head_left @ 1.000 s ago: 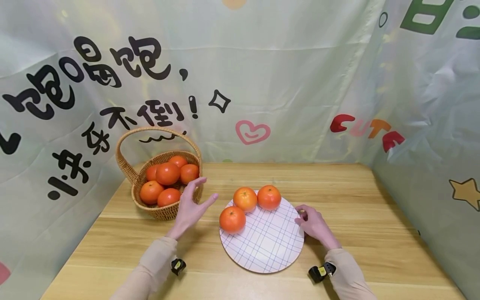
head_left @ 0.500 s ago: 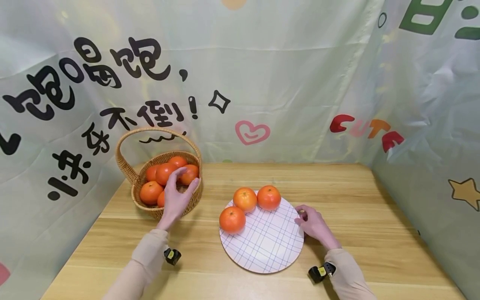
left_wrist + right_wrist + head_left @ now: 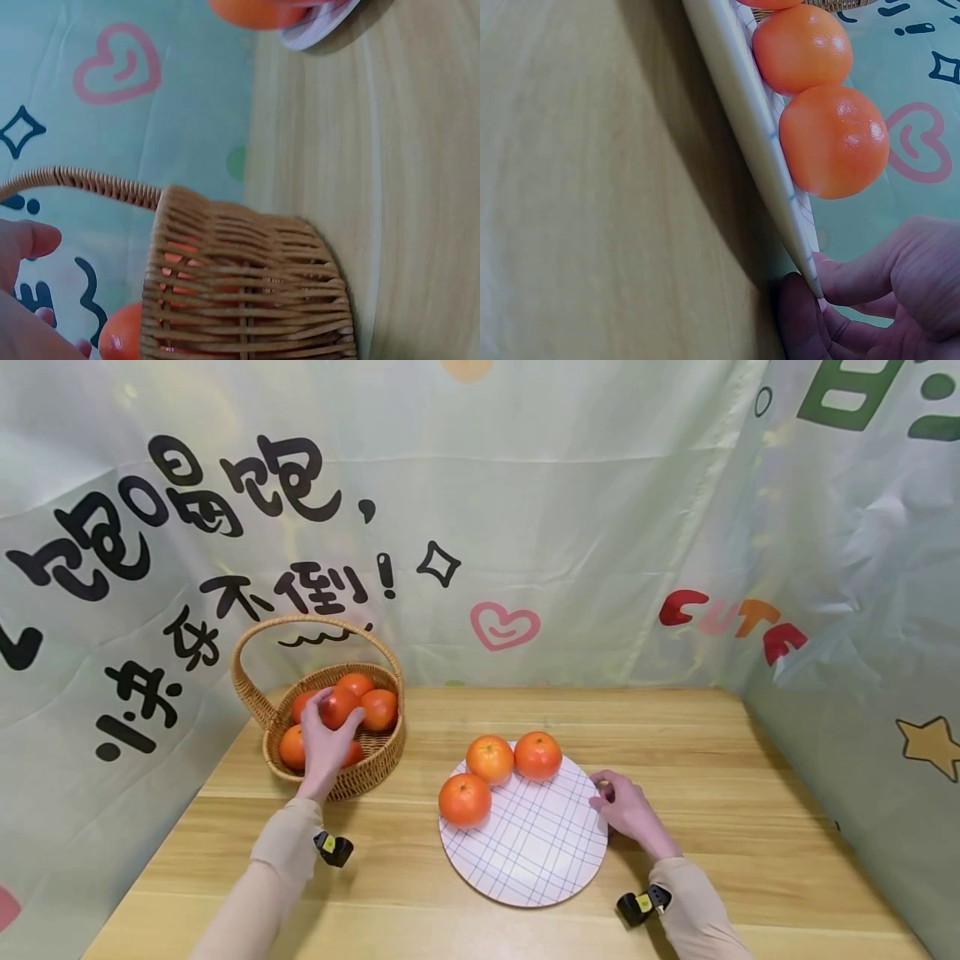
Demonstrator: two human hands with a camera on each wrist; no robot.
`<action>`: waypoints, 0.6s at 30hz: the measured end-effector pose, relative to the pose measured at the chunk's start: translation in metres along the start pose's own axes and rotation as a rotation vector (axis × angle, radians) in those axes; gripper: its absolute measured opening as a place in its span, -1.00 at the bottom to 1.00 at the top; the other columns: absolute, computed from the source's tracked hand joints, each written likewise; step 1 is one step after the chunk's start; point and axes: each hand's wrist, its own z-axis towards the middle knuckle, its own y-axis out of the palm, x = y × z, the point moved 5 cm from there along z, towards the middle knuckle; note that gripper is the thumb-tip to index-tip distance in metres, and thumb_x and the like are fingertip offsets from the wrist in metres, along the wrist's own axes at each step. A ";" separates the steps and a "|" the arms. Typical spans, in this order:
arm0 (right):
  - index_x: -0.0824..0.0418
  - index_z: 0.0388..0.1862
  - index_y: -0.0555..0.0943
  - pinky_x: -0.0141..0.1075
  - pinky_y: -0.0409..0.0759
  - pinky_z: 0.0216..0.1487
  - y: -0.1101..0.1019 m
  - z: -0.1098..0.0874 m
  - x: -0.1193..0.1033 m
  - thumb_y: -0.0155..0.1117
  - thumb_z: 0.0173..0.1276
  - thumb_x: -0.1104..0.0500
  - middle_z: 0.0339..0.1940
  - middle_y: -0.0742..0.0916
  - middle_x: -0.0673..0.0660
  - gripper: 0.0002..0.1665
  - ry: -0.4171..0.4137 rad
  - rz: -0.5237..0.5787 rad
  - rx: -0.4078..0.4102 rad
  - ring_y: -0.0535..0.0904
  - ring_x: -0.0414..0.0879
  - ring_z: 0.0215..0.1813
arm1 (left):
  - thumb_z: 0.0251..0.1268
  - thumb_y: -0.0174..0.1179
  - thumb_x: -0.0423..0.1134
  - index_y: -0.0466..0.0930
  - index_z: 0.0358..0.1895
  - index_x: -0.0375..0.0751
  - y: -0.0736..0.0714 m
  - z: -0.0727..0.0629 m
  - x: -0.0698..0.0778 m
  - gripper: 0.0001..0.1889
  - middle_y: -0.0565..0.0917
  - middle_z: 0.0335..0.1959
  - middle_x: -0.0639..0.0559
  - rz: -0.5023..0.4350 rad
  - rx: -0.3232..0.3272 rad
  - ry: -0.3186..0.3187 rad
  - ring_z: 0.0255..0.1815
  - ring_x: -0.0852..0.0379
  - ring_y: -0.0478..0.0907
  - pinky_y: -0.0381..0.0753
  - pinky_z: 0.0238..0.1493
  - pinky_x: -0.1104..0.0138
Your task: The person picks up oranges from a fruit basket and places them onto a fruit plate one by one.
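My left hand [image 3: 325, 745] is over the woven basket [image 3: 371, 770], thumb and fingers spread to either side of the top orange [image 3: 341, 703]. In the left wrist view the thumb [image 3: 37, 238] shows straight and apart from the orange [image 3: 122, 334] above the basket rim. My right hand [image 3: 628, 808] pinches the right rim of the round white plate [image 3: 536, 852], which has a blue check pattern. Three oranges sit along its back left part, one of them the front-left orange [image 3: 465, 799]. In the right wrist view thumb and fingers meet on the plate's edge [image 3: 799, 244].
The basket stands at the back left of the wooden table [image 3: 675, 735], its tall handle [image 3: 315, 618] arching over it. Several oranges fill it, among them the right-hand one [image 3: 379, 710]. A printed cloth [image 3: 585, 527] encloses the back and sides.
My left hand has moved left from beside the basket's right rim to over the top orange inside it. My right hand and the plate have stayed in place.
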 end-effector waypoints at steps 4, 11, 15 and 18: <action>0.43 0.24 0.49 -0.29 0.44 -0.27 0.000 0.000 0.000 0.20 0.37 0.34 -0.28 0.59 0.21 -0.54 0.002 -0.003 -0.001 0.49 -0.01 -0.26 | 0.29 0.30 -0.11 0.21 0.46 -0.12 -0.004 0.005 -0.003 -0.28 0.18 0.47 -0.27 0.038 0.015 -0.050 0.47 -0.22 0.13 0.18 0.49 -0.08; 0.41 0.24 0.49 -0.28 0.42 -0.27 0.000 0.000 0.000 0.20 0.38 0.34 -0.29 0.59 0.21 -0.55 0.002 0.000 0.001 0.48 -0.01 -0.26 | 0.27 0.27 -0.14 0.16 0.49 -0.15 -0.008 0.015 -0.008 -0.25 0.17 0.49 -0.29 0.083 0.016 -0.077 0.48 -0.23 0.19 0.19 0.51 -0.10; 0.42 0.24 0.49 -0.28 0.42 -0.27 0.000 0.000 0.000 0.20 0.38 0.34 -0.29 0.59 0.21 -0.55 0.000 0.000 0.002 0.48 -0.01 -0.26 | 0.26 0.24 -0.15 0.07 0.53 -0.15 -0.009 0.020 -0.011 -0.19 0.14 0.52 -0.29 0.103 0.002 -0.102 0.49 -0.23 0.19 0.19 0.51 -0.10; 0.41 0.23 0.50 -0.28 0.43 -0.27 0.000 0.000 -0.001 0.20 0.38 0.34 -0.28 0.59 0.21 -0.55 0.003 0.001 -0.001 0.48 -0.01 -0.26 | 0.26 0.23 -0.15 0.02 0.55 -0.16 -0.009 0.024 -0.014 -0.17 0.12 0.53 -0.31 0.141 -0.010 -0.108 0.49 -0.25 0.19 0.20 0.51 -0.11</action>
